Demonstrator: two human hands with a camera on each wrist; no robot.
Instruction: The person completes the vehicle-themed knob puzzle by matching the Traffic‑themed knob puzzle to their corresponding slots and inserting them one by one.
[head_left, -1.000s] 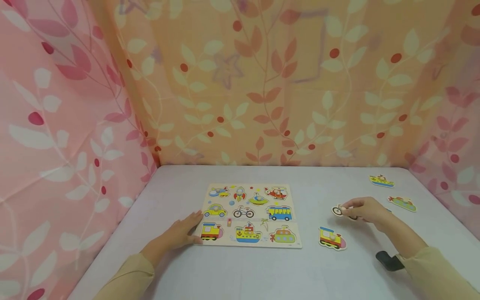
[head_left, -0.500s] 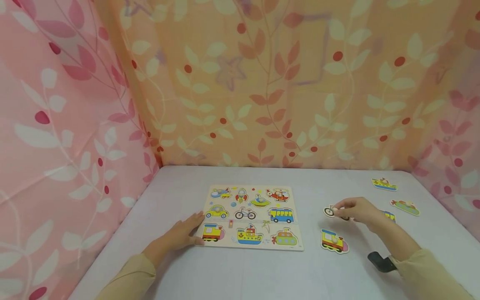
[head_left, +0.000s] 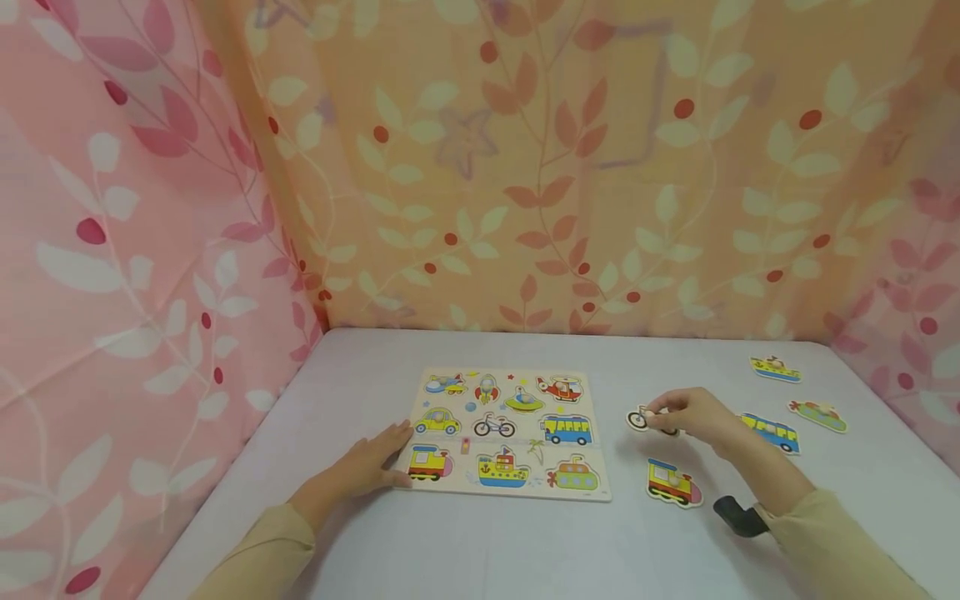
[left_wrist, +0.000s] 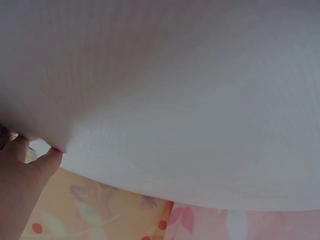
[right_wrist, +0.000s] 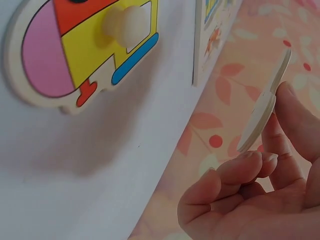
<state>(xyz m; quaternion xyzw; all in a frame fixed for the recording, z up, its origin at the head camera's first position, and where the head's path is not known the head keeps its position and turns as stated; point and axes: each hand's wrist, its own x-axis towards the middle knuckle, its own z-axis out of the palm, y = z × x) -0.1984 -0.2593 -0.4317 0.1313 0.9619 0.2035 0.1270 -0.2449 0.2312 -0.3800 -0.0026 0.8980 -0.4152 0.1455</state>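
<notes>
My right hand [head_left: 701, 417] pinches a bicycle puzzle piece [head_left: 637, 417] above the table, right of the wooden puzzle board [head_left: 450, 451]. In the right wrist view this piece [right_wrist: 258, 122] appears edge-on between thumb and fingers. My left hand [head_left: 367, 462] lies at the board's left edge, fingers extended and thumb by its lower corner; the left wrist view shows only part of this hand [left_wrist: 30, 167]. Plane, rocket, saucer, helicopter and car pieces sit in the board. A bicycle picture [head_left: 494, 426] shows in its middle row.
A train piece [head_left: 672, 483] with a knob lies below my right hand. Farther right are a bus piece [head_left: 772, 433], a submarine piece [head_left: 817, 415] and a ship piece [head_left: 776, 368]. Patterned curtains [head_left: 480, 208] hang behind and beside the white-covered table [head_left: 480, 550].
My right hand has carried the bicycle piece left toward the board, uncovering the bus piece. My left hand stays at the board's edge. The head view has shifted slightly.
</notes>
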